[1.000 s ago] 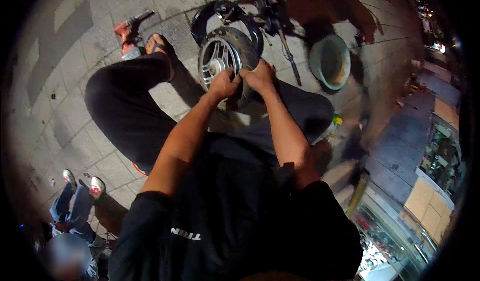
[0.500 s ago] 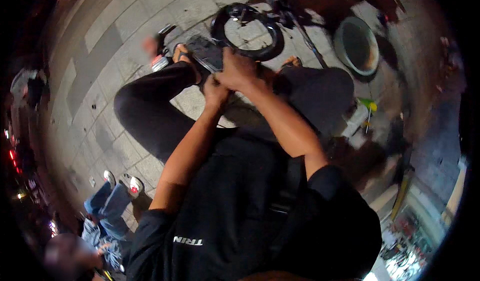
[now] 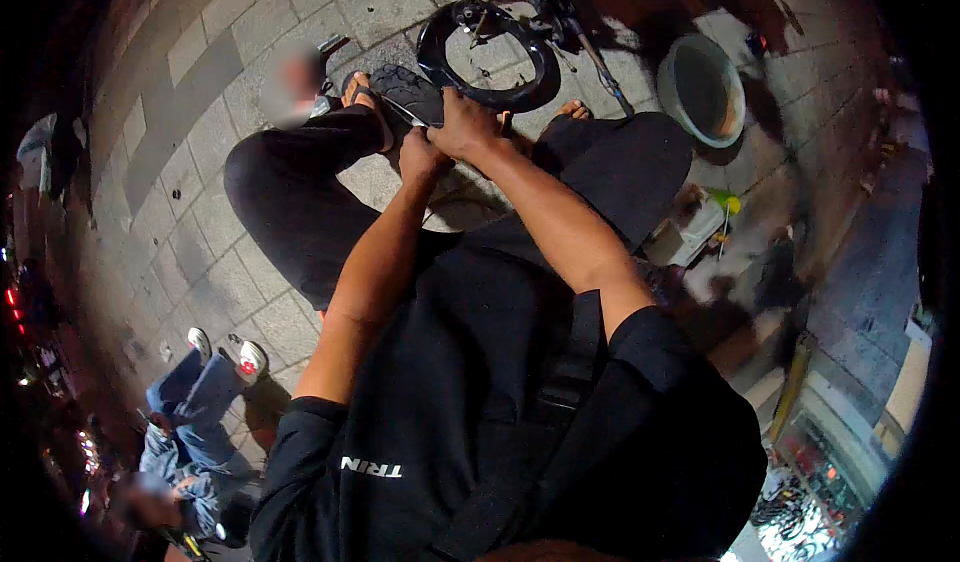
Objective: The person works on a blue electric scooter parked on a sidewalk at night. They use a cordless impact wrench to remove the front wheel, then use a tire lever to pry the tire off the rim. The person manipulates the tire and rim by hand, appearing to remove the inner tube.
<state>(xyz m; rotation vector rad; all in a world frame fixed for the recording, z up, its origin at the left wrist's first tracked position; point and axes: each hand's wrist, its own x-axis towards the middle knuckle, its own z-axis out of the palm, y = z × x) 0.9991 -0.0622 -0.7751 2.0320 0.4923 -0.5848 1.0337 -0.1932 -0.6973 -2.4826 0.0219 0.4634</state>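
Observation:
A black tyre with a treaded surface lies between my legs, just beyond my hands. Along its near side runs a thin silvery strip; whether this is a rim edge or a tool I cannot tell. My left hand is closed at the near end of that strip. Against it, slightly farther off, my right hand is closed at the tyre's right side, knuckles up. The fingertips of both hands are mostly hidden. Past them on the paving is a glossy black ring, like an inner tube, beside a dark bicycle frame.
A grey-green basin stands at the far right. Near my right knee sits a pale box with a yellow-green item. A blurred reddish object lies by my left foot. A person in jeans is at the lower left.
The view has shifted a little. Both hands stay together at the tyre, my left hand slightly more left and lower against it, with the strip still beside them.

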